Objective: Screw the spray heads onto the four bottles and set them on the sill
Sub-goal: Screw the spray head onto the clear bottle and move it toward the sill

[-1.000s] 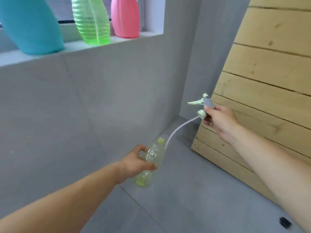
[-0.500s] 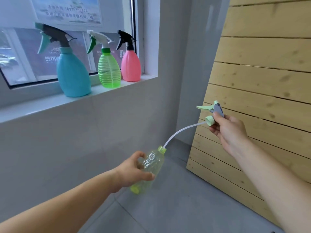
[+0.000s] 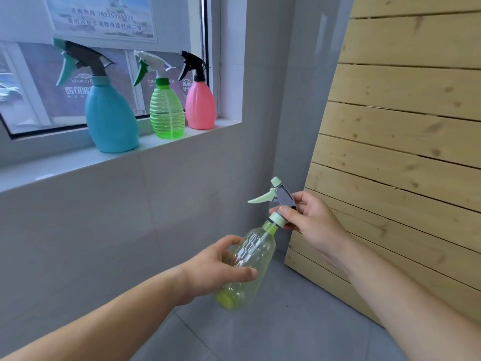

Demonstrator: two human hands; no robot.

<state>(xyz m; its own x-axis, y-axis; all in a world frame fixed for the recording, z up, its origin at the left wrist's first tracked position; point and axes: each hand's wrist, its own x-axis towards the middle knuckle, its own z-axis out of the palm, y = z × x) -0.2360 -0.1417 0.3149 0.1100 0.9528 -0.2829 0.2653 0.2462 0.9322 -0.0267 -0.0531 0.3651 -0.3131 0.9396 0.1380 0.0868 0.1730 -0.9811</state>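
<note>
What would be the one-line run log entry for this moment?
step: seating spray head on clear bottle | left hand: holds bottle | right hand: holds head | collar: at neck, not screwed | sill: three bottles

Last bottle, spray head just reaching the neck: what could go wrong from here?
1. The bottle is tilted in the left hand, and the spray head in the right hand meets the neck at an angle, so its collar could cross-thread.
2. The thin clear bottle may flex or slip during twisting.
3. The sill already holds three bottles; setting down a fourth might knock one.
</note>
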